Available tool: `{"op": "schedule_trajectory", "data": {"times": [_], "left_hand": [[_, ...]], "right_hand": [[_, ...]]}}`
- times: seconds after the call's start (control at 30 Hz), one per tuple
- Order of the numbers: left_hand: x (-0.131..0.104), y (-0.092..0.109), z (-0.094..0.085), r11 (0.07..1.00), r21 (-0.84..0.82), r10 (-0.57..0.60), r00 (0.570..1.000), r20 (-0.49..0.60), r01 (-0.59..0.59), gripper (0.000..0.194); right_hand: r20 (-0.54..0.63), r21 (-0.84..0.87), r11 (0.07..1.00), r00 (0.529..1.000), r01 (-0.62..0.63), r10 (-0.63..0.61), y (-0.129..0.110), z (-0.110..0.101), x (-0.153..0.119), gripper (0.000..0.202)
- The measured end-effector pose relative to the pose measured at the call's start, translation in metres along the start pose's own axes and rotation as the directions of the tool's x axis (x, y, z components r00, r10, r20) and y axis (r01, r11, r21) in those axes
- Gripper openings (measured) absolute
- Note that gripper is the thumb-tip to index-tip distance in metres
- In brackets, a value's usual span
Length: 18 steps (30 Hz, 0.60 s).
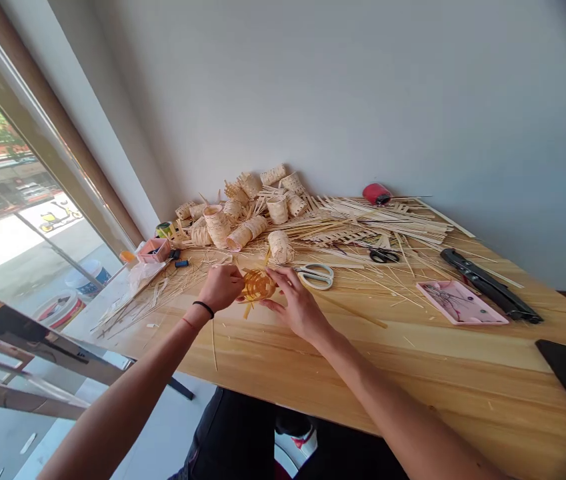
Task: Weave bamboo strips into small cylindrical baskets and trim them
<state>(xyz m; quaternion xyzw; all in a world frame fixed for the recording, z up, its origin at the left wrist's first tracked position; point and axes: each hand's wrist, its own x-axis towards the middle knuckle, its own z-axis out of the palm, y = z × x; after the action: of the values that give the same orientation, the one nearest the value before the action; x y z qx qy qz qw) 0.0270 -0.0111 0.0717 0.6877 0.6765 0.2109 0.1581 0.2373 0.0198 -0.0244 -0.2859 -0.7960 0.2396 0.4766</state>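
Observation:
A small amber-coloured woven bamboo basket (259,285) is held just above the table's near half, its round opening turned towards me. My left hand (221,288) pinches its left rim, the fingers curled closed. On the opposite side, my right hand (295,300) grips the basket between thumb and fingers. Loose strip ends stick out above and below the weave. White-handled scissors (317,275) lie just beyond my right hand. Behind the basket sits a pale woven cylinder (281,247). The fingertips on the far side of the basket are hidden.
Several pale woven cylinders (217,225) and a heap of bamboo strips (363,223) fill the table's back. Black scissors (384,256), a pink tray (460,303) and a black long-handled tool (490,285) lie to the right. A pink box (154,251) stands left, near the window.

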Motion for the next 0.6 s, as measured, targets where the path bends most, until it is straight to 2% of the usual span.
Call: {"op": "schedule_trajectory", "data": {"times": [0.03,0.1,0.17,0.2,0.23,0.3,0.37,0.43,0.5,0.6], "left_hand": [[-0.001,-0.002,-0.003,0.998,-0.049,0.046,0.998,0.034,-0.044,0.033],[-0.005,-0.007,-0.011,0.976,-0.161,0.164,0.982,0.089,-0.149,0.048],[-0.009,-0.014,-0.017,0.928,-0.272,0.296,0.947,0.122,-0.255,0.059],[-0.011,-0.018,-0.018,0.898,-0.316,0.360,0.925,0.125,-0.306,0.057],[-0.012,-0.022,-0.018,0.870,-0.344,0.410,0.907,0.102,-0.354,0.058],[-0.012,-0.030,-0.011,0.833,-0.361,0.461,0.887,0.035,-0.418,0.081],[-0.008,-0.036,0.000,0.803,-0.360,0.486,0.871,-0.064,-0.475,0.082],[-0.002,-0.041,0.009,0.768,-0.396,0.529,0.847,-0.050,-0.503,0.088],[0.004,-0.045,0.016,0.741,-0.458,0.560,0.828,0.016,-0.492,0.090],[0.007,-0.052,0.020,0.728,-0.532,0.554,0.828,0.087,-0.432,0.075]], "right_hand": [[-0.006,0.004,1.000,1.000,-0.004,0.004,0.001,-0.003,0.000,0.060],[-0.025,0.015,1.000,1.000,-0.017,0.017,0.002,-0.010,0.000,0.059],[-0.053,0.025,0.999,0.998,-0.033,0.035,0.002,-0.014,-0.001,0.059],[-0.069,0.027,0.999,0.997,-0.043,0.045,0.001,-0.016,-0.001,0.059],[-0.086,0.026,0.998,0.995,-0.053,0.055,-0.001,-0.017,-0.001,0.059],[-0.106,0.022,0.997,0.992,-0.068,0.070,-0.006,-0.019,-0.001,0.058],[-0.085,0.031,0.997,0.993,-0.076,0.078,-0.012,-0.021,0.002,0.059],[0.006,0.076,0.993,0.996,-0.087,0.087,-0.018,-0.022,0.006,0.057],[0.104,0.112,0.987,0.989,-0.119,0.107,-0.022,-0.023,0.010,0.053],[0.150,0.187,0.960,0.972,-0.207,0.180,-0.024,-0.022,0.014,0.058]]}}
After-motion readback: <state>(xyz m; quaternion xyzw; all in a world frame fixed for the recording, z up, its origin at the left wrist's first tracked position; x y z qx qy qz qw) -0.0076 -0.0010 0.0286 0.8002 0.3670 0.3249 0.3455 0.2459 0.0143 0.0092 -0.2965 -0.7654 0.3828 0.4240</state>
